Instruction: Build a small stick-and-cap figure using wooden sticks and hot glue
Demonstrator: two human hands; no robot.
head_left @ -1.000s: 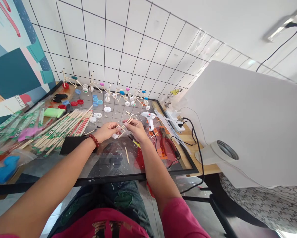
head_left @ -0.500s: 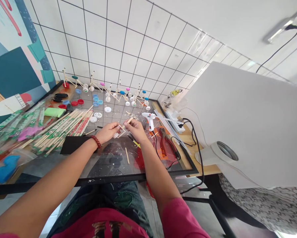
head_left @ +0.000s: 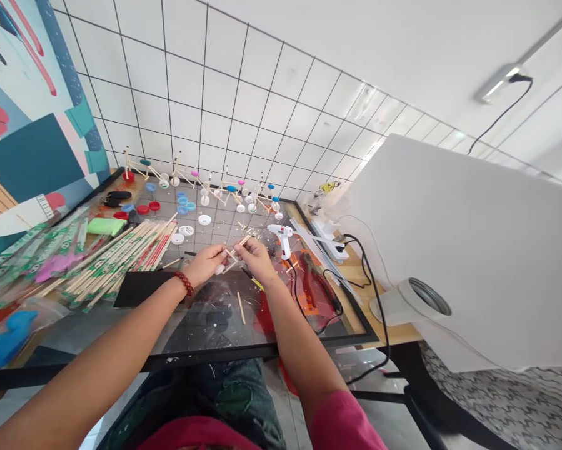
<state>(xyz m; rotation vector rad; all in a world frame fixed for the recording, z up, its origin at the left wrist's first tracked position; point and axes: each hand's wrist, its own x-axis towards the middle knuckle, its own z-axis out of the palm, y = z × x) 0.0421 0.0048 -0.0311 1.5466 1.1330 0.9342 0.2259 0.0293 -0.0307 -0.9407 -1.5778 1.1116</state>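
Over the middle of the glass table (head_left: 205,325), my left hand (head_left: 206,262) pinches a small frame of wooden sticks (head_left: 229,256) with a white bottle cap at its lower end. My right hand (head_left: 257,257) grips the other end of the same stick frame, fingers closed round the sticks. The hands almost touch. A red bead bracelet (head_left: 183,283) sits on my left wrist. A loose stick (head_left: 240,307) lies on the glass just below my right hand.
A pile of wrapped chopsticks (head_left: 121,250) lies left. Bottle caps (head_left: 182,203) and finished stick-and-cap models (head_left: 234,187) stand along the tiled wall. A white glue gun (head_left: 283,236), pliers (head_left: 316,281), a power strip (head_left: 330,244) and cables lie right. A white board (head_left: 472,256) leans at the right.
The camera has tipped slightly, so the table sits lower in view. Both hands stay closed on the stick frame and have shifted little.
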